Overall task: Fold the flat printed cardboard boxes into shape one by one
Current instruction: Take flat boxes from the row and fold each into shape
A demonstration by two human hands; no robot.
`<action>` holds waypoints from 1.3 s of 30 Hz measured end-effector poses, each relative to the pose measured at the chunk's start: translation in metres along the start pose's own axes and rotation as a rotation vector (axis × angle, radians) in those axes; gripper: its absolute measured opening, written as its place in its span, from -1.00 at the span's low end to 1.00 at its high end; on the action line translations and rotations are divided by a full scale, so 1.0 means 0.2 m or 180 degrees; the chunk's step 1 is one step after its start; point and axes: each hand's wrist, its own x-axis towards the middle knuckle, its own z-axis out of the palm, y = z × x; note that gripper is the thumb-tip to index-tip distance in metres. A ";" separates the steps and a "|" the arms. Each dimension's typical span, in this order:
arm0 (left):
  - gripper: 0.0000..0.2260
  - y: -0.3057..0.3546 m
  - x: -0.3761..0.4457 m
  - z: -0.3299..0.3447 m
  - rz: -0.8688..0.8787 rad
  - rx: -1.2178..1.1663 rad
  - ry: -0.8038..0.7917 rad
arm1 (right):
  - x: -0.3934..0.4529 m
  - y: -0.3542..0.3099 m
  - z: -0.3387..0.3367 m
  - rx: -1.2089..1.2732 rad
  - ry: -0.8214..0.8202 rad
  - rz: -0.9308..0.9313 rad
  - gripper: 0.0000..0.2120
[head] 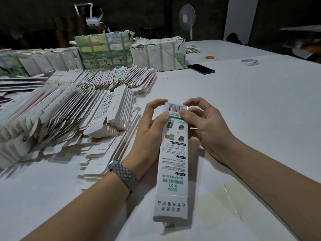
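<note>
A long narrow white box (173, 160) with green print and a barcode at its far end lies lengthwise in front of me, formed into shape, its near flap open toward me. My left hand (151, 126) grips the far end from the left, thumb on the printed face. My right hand (203, 122) pinches the same end from the right, thumb beside the barcode. A big heap of flat printed boxes (73, 108) leans in rows on the left of the white table (251, 110).
Paper-wrapped, strapped bundles (156, 53) stand at the back. A black phone (201, 68), a tape roll (250, 62) and rubber bands (210, 57) lie on the far right part of the table. A fan (187, 18) stands behind.
</note>
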 end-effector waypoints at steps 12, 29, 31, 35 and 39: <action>-0.83 -0.05 0.03 -0.02 -0.0188 -0.0336 0.0117 | -0.01 0.00 0.02 -0.0881 0.0259 -0.0111 -0.77; -0.67 -0.11 0.06 -0.07 -0.0145 -0.0333 0.0221 | -0.05 -0.34 -0.17 -0.2601 -0.0054 0.0176 -0.36; -0.75 -0.12 0.06 -0.07 -0.0227 -0.0348 0.0206 | -0.10 -0.43 -0.33 -0.2960 0.0076 0.0354 -0.43; -0.77 -0.17 0.08 -0.09 -0.0259 -0.0186 0.0151 | -0.24 -0.51 -0.75 -0.4072 0.0481 0.0867 -0.48; -0.77 -0.20 0.11 -0.09 -0.0274 -0.0062 0.0116 | -0.39 -0.56 -1.20 -0.5513 0.0723 0.1529 -0.46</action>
